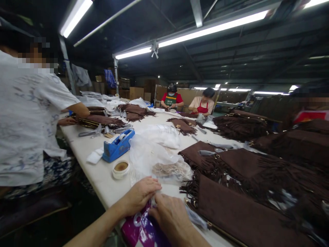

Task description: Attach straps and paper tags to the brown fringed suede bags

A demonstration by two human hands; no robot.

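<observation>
While a co-worker in a pale patterned shirt (23, 120) stands at the left edge of the frame, that person's forearm (79, 109) reaches toward a stack of brown fringed pieces (102, 120) on the white bench (95, 176). Right of the stack and lower, left of the centre, a blue tape dispenser (117, 147) stands on the bench, with a round white tub (120, 169) of something brown just below it. At the bottom centre lies a shiny purple packet (142, 228), lettered in white. The left hand (144, 192) rests over its upper end, fingers stretched to the right; whether they grip it, I cannot tell. Beyond that hand, crumpled clear plastic bags (154, 147) spread across the middle. The right hand (169, 209) meets the left, its thumb and curled fingers pinched on the packet's top. At the upper centre, two co-workers, one in a green apron (170, 100) and one in a red apron (203, 108), are across the bench. Brown fringed bags (244, 206) with gold-coloured fittings fill the lower right, overlapping one another.
</observation>
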